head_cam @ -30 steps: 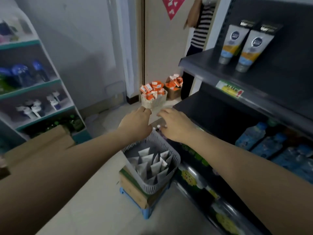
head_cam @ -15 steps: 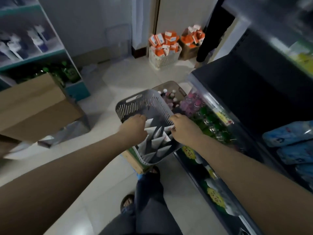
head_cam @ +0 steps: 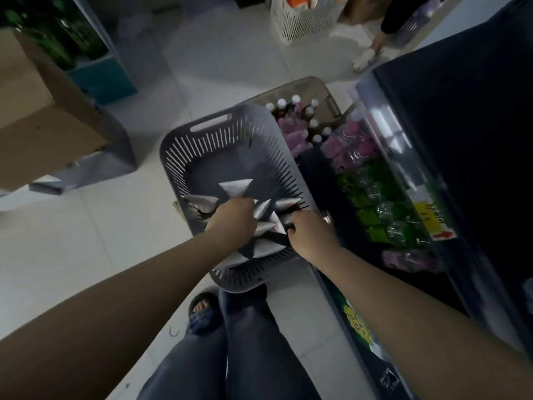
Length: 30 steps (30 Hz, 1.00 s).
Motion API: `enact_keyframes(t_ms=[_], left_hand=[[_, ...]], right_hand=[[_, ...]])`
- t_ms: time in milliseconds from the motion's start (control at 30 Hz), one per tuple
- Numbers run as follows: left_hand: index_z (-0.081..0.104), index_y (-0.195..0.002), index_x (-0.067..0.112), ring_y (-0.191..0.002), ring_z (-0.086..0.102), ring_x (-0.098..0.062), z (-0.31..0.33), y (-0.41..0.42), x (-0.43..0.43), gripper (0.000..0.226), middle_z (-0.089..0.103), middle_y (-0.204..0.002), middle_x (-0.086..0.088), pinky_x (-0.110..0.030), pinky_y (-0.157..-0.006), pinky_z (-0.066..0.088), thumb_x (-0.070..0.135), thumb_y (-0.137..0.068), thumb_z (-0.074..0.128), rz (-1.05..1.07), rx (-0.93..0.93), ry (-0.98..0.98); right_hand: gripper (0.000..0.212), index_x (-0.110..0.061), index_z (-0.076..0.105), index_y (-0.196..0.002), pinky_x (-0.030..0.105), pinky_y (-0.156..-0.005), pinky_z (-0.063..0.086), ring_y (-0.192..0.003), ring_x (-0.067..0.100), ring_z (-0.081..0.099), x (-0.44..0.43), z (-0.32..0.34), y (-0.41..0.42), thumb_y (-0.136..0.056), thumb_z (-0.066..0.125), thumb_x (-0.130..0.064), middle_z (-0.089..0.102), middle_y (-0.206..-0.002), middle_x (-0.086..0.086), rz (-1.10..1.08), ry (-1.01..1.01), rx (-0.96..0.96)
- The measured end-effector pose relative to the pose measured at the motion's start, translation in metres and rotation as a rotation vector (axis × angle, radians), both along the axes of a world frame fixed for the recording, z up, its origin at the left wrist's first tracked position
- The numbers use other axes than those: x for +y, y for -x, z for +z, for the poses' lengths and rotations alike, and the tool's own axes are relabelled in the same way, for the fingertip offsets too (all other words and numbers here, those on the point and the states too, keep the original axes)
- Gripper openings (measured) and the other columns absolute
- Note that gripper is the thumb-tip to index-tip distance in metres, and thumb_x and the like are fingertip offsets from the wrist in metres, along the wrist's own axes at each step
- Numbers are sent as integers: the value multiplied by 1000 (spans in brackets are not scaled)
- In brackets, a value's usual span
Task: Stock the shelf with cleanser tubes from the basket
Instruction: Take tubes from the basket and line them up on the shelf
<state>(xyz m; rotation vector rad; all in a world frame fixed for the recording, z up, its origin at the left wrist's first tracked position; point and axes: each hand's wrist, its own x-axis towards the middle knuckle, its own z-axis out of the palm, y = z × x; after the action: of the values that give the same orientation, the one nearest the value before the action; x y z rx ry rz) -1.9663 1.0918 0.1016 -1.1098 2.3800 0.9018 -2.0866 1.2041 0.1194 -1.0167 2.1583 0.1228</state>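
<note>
A grey slotted basket (head_cam: 184, 157) stands on the floor in front of me, with several white cleanser tubes (head_cam: 236, 187) standing upright in its near half. My left hand (head_cam: 235, 219) is down inside the basket, fingers closed among the tubes, gripping at least one. My right hand (head_cam: 310, 233) reaches in at the right side, fingers curled around tubes near the basket wall. The dark shelf (head_cam: 461, 116) rises at the right; its upper boards lie outside the view.
A brown bin of small bottles (head_cam: 291, 116) sits just behind the basket. Low shelf rows hold pink and green bottles (head_cam: 375, 197). A cardboard box (head_cam: 37, 116) lies at left, a white basket (head_cam: 305, 21) at the back, another person's foot (head_cam: 364, 57) beyond. My legs (head_cam: 239, 342) are below.
My view has tipped down from the shelf to the basket. Both hands dropped from above the rim into the basket and closed among the tubes.
</note>
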Motion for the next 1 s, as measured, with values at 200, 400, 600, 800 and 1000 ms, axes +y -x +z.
enact_keyframes(t_ms=[200,400,600,800,1000], left_hand=[[61,-97,6,-95,62,-36,-52,23,2,15,65,-100,-17,-34,-64,39,11,-91,48,8,-101,60],[64,-94,4,-90,63,-31,-83,37,6,15,64,-94,-14,-35,-62,44,14,-94,52,-130,-175,128],[64,-90,5,-87,64,-32,-89,41,6,14,65,-91,-13,-34,-61,40,6,-92,50,-248,-199,192],[64,-103,8,-96,63,-34,-63,41,-1,24,67,-103,-14,-34,-65,38,3,-90,44,-290,-205,223],[63,-101,11,-90,64,-33,-19,34,-10,17,67,-96,-11,-33,-62,38,8,-90,50,-319,-179,289]], right_hand=[[19,-8,63,-96,28,-62,38,-91,31,64,-2,-50,3,-96,50,-22,67,-98,14,-19,-80,-39],[28,-8,68,-98,29,-59,41,-87,31,65,-5,-75,4,-98,49,-28,68,-93,13,29,-73,-4],[20,-7,67,-98,30,-61,46,-88,30,67,-8,-76,7,-96,48,-12,70,-95,13,54,-70,22],[19,-7,65,-103,30,-63,40,-96,31,65,-6,-60,9,-94,52,-17,68,-103,12,13,-29,11],[16,-6,62,-96,30,-61,37,-96,32,63,2,-29,9,-92,51,-17,68,-105,14,-20,61,20]])
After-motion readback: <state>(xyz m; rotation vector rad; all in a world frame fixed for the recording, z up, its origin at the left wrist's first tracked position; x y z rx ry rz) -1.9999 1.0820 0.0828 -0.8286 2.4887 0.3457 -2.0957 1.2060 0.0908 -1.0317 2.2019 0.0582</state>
